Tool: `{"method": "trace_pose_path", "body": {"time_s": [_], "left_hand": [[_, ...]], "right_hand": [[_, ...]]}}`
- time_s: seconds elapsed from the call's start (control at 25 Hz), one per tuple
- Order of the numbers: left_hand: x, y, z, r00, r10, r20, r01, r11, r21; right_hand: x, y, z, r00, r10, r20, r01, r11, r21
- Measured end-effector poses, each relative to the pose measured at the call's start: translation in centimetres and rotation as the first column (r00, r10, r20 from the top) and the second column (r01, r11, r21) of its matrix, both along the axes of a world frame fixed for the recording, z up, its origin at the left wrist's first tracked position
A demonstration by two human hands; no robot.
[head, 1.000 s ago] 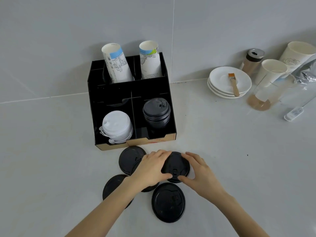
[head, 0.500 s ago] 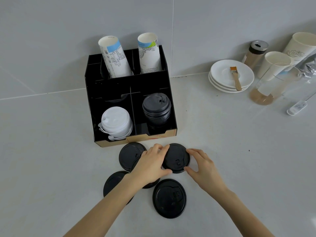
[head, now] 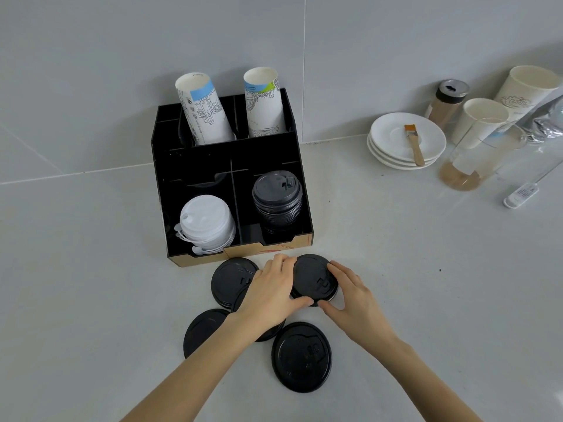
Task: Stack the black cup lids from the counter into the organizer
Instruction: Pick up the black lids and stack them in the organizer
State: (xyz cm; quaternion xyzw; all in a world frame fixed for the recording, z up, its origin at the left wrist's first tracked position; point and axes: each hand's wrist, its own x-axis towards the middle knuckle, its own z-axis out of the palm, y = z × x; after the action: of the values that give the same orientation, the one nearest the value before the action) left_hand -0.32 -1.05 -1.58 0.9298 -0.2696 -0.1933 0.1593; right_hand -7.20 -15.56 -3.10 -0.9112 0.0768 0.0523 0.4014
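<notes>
In the black compartmented organizer (head: 195, 159), stacked black lids (head: 277, 197) are held at 3 o'clock, white lids (head: 207, 222) at 9. A round black plastic lid (head: 313, 280), flat, top up, on the grey counter (head: 426, 269) at the organizer's 6 o'clock, is pinched by the left hand (head: 271, 293) and right hand (head: 353, 296).

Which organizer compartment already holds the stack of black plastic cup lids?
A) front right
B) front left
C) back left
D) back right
A: the stack of black plastic cup lids sits in the black organizer's front right compartment, beside the white lids at front left.
</notes>
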Motion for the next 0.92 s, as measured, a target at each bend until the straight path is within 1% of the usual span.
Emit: {"method": "trace_pose_path", "body": {"time_s": [0.2,0.32,0.4,0.48,0.56,0.72,0.92], "left_hand": [[-0.4,0.6,0.8,0.995,0.083,0.054,-0.076,0.988,-0.133],[-0.8,0.8,1.1,0.988,0.136,0.069,-0.117,0.967,-0.227],[-0.9,0.9,1.4,0.986,0.156,0.058,-0.134,0.95,-0.283],[-0.9,1.3,1.9,0.989,0.15,0.008,-0.139,0.931,-0.339],[-0.6,1.8,2.5,0.99,0.135,-0.032,-0.137,0.916,-0.377],[0.3,2.3,3.5,0.988,0.153,-0.039,-0.155,0.896,-0.417],[1.9,2.2,4.6,0.972,0.236,0.008,-0.201,0.847,-0.491]], "right_hand": [[0.3,-0.1,1.3,0.997,-0.022,0.08,0.019,0.999,0.041],[0.4,0.0,2.0,0.994,-0.025,0.103,0.019,0.998,0.054],[0.5,0.0,2.4,0.993,-0.029,0.115,0.02,0.997,0.072],[0.4,-0.3,3.0,0.993,-0.027,0.112,0.016,0.995,0.097],[0.5,-0.7,3.7,0.994,-0.008,0.109,-0.004,0.994,0.106],[1.7,-1.1,5.3,0.987,0.061,0.145,-0.074,0.994,0.084],[4.7,-1.3,7.4,0.963,0.175,0.203,-0.182,0.983,0.019]]}}
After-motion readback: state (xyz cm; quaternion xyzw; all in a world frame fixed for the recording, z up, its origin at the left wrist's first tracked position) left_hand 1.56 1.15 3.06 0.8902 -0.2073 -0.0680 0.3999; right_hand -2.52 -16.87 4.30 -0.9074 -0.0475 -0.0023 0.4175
